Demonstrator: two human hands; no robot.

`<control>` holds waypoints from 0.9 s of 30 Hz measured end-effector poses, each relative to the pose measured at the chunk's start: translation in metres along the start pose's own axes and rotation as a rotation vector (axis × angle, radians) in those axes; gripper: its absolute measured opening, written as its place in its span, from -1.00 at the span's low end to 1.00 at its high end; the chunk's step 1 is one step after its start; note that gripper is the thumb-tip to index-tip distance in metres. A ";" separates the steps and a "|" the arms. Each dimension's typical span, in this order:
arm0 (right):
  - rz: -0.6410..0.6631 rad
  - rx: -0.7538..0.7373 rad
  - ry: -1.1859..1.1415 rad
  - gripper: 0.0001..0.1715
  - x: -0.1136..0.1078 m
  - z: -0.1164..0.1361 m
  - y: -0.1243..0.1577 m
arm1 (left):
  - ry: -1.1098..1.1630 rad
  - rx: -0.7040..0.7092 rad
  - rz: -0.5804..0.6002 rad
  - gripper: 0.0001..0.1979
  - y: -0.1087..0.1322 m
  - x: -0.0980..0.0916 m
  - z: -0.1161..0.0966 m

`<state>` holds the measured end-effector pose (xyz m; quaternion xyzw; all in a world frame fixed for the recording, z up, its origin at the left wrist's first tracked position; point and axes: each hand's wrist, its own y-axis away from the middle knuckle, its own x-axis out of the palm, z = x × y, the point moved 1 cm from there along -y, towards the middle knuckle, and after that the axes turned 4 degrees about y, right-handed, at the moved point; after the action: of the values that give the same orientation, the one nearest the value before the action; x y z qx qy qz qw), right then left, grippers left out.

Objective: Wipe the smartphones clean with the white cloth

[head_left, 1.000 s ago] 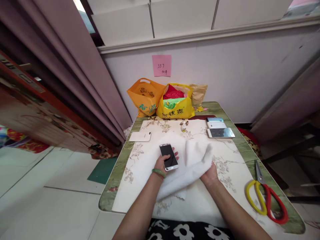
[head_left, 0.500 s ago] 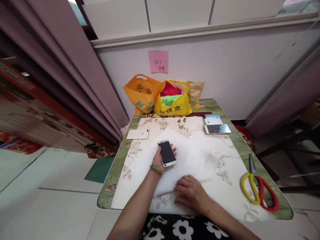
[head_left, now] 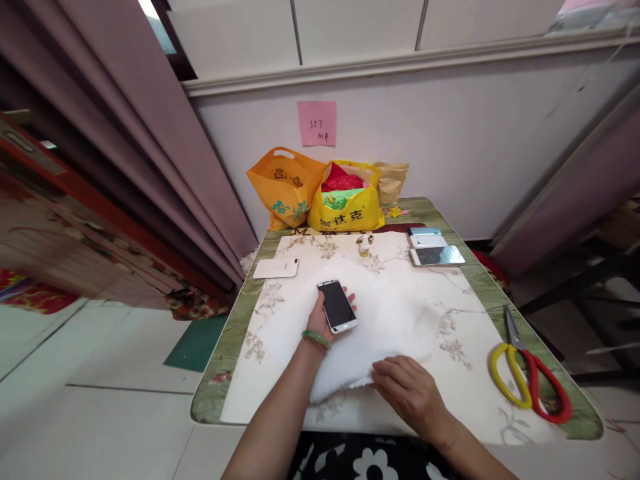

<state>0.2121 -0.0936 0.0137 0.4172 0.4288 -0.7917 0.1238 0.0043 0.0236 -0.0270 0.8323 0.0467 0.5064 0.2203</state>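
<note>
My left hand (head_left: 318, 321), with a green bangle (head_left: 317, 339) at its wrist, is closed around a white smartphone (head_left: 339, 308). The phone's dark screen faces up, and its top edge looks chipped or cracked. Beneath it a soft white padding sheet (head_left: 400, 320) is spread over the tabletop. At the near edge of that sheet, the fingers of my right hand (head_left: 414, 395) are bent and pinch its border, which looks slightly raised. The thumb's grip is partly hidden.
Left of the sheet lies another white phone (head_left: 276, 268), face down. Several phones (head_left: 436, 256) sit at the back right, near a small bottle (head_left: 364, 246). Scissors (head_left: 520, 373) rest at the right edge. An orange bag (head_left: 287, 190) and a yellow bag (head_left: 347, 210) stand behind.
My right hand has moved to the right along the sheet's near edge and now pinches it. My left hand still holds the phone, nearly in the same place.
</note>
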 end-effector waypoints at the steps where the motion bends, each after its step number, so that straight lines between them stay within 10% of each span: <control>1: 0.012 -0.002 -0.047 -0.76 -0.007 0.006 -0.001 | -0.006 -0.001 0.004 -0.48 0.000 0.000 0.000; 8: 0.306 0.067 -0.513 -0.84 -0.048 0.021 -0.009 | -0.017 -0.018 0.017 -0.51 0.003 0.001 -0.001; 12: 0.029 0.616 -0.171 -0.67 -0.040 -0.055 -0.007 | -0.017 -0.029 0.041 -0.51 0.006 0.001 -0.003; 16: 0.089 0.978 0.245 -0.42 -0.027 -0.125 -0.004 | 0.043 -0.051 0.062 -0.42 0.009 0.003 0.003; 22: 0.375 0.996 0.339 -0.59 -0.025 -0.140 -0.014 | 0.073 -0.147 0.131 -0.49 0.014 0.003 0.021; 27: 0.242 0.953 0.170 -0.63 -0.035 -0.113 -0.047 | 0.042 -0.174 0.127 -0.51 0.014 0.001 0.017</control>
<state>0.2710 0.0174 0.0353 0.5372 -0.0237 -0.8428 -0.0249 0.0180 0.0059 -0.0268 0.8006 -0.0458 0.5388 0.2580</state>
